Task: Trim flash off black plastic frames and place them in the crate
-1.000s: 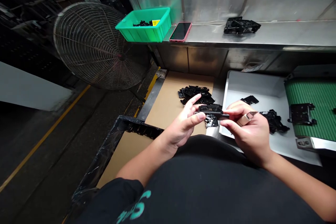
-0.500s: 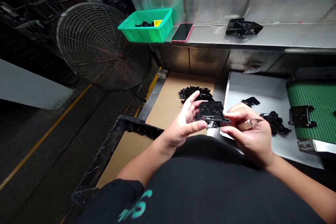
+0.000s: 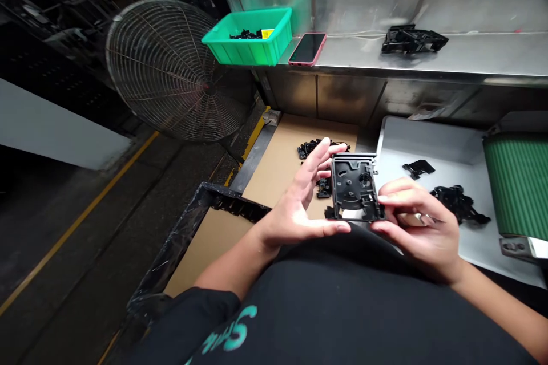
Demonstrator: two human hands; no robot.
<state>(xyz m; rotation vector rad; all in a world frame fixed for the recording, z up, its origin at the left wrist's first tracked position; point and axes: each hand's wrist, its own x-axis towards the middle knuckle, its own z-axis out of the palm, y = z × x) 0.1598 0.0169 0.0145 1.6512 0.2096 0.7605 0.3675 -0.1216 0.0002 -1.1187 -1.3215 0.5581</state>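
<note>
A black plastic frame part (image 3: 353,185), roughly square with small holes and ridges, is held up in front of my body. My left hand (image 3: 302,205) supports its left side, thumb at the lower edge and fingers behind. The fingers of my right hand (image 3: 417,219) pinch its lower right corner, and a small metallic tool lies in that same hand. Behind my left hand, more black parts (image 3: 306,149) rest on the brown cardboard (image 3: 269,174). In the grey tray (image 3: 391,131) are a small black piece (image 3: 418,168) and a cluster of black parts (image 3: 460,203).
On the steel shelf (image 3: 351,60) are a green bin (image 3: 246,54) with black pieces, a phone (image 3: 307,48) and a black assembly (image 3: 413,40). A green conveyor belt (image 3: 520,182) is at the right. A large fan (image 3: 171,74) and black crate (image 3: 171,251) are on the left.
The held part has been tilted so its broad face shows. The view has shifted slightly, and the black part on the green belt is no longer in sight.
</note>
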